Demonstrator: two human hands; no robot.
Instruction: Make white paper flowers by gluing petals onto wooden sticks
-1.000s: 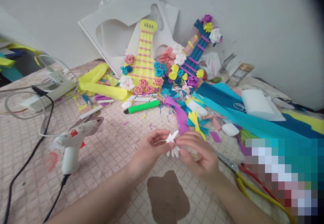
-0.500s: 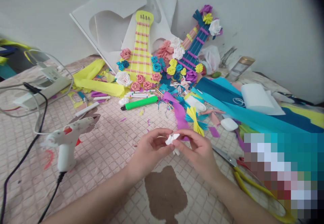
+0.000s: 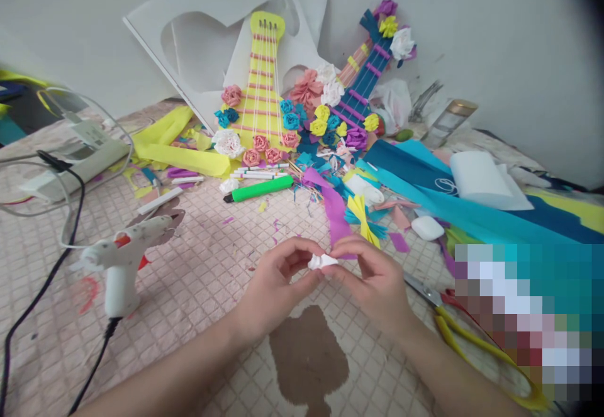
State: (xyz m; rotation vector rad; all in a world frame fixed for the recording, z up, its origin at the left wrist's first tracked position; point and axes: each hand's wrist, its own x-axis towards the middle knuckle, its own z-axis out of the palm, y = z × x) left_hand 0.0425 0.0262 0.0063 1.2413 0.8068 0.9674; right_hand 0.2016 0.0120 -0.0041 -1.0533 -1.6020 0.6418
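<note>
Between both hands, above the middle of the table, is a small piece of white crepe paper point(image 3: 323, 261), bunched and folded. My left hand point(image 3: 278, 278) pinches its left end between thumb and fingers. My right hand point(image 3: 372, 272) pinches the right end the same way, so the fingertips nearly meet. A strip of purple crepe paper point(image 3: 333, 209) lies just beyond the fingers, with a yellow paper bow point(image 3: 362, 221) beside it. Scissors with yellow handles point(image 3: 453, 335) rest to the right of my right forearm.
A glue gun point(image 3: 125, 266) stands at left, its black cord trailing forward. Against the wall lean a yellow paper guitar point(image 3: 262, 96) and a blue one point(image 3: 365, 93) with paper flowers. A green marker point(image 3: 262, 189), a white paper roll point(image 3: 479, 179) and a power strip point(image 3: 75, 168) lie around.
The white paper has turned slightly and now lies flatter between the fingertips. My right hand has shifted a little to the right. The whole view has moved slightly.
</note>
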